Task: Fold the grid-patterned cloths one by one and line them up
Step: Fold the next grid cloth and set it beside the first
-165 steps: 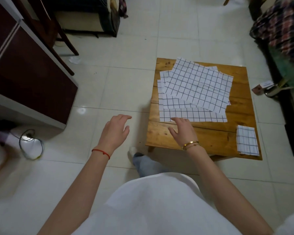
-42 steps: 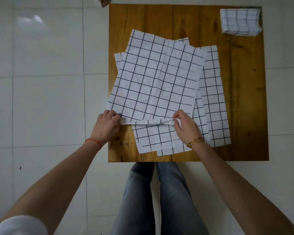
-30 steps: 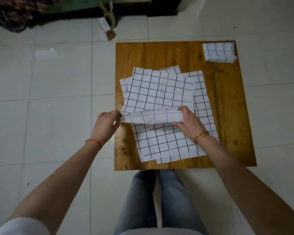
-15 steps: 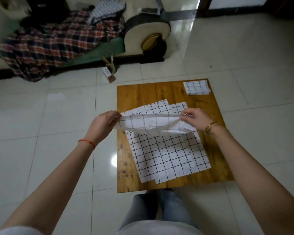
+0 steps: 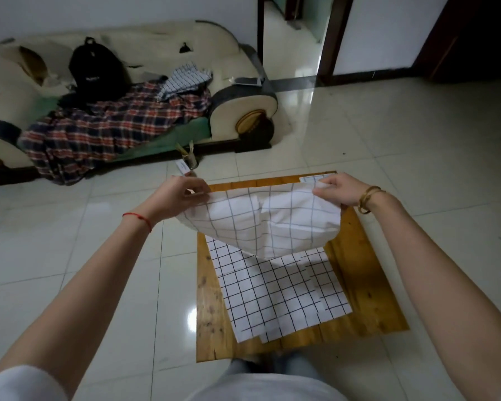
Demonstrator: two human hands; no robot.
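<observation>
The fingers (image 5: 198, 190) of the left hand (image 5: 176, 198) are curled and pinch the upper left corner of a grid-patterned cloth (image 5: 268, 219), with the thumb on the near side of the fabric. The fingers (image 5: 322, 192) of the right hand (image 5: 337, 190) are curled in the same way and pinch the upper right corner. Between the two hands the top edge of the cloth runs nearly straight and level. Below that edge the cloth hangs free in the air, sagging in a rounded belly with soft creases down the middle, its lower edge hovering above the tabletop (image 5: 368, 290) and clear of it. A red string circles the left wrist and a gold bangle sits on the right wrist.

Under the lifted cloth, a stack of flat grid-patterned cloths (image 5: 281, 296) lies spread on the wooden tabletop, their edges offset from one another and reaching towards its near edge. At the far right corner of the tabletop, just behind the right hand, part of a folded cloth (image 5: 313, 178) shows.

The tabletop stands low on a pale tiled floor (image 5: 417, 140). Farther off, a cream sofa (image 5: 145, 82) carries a plaid blanket (image 5: 110, 125), a black backpack (image 5: 94, 72) and more checked fabric. A small jar (image 5: 191, 161) stands on the floor by the sofa.
</observation>
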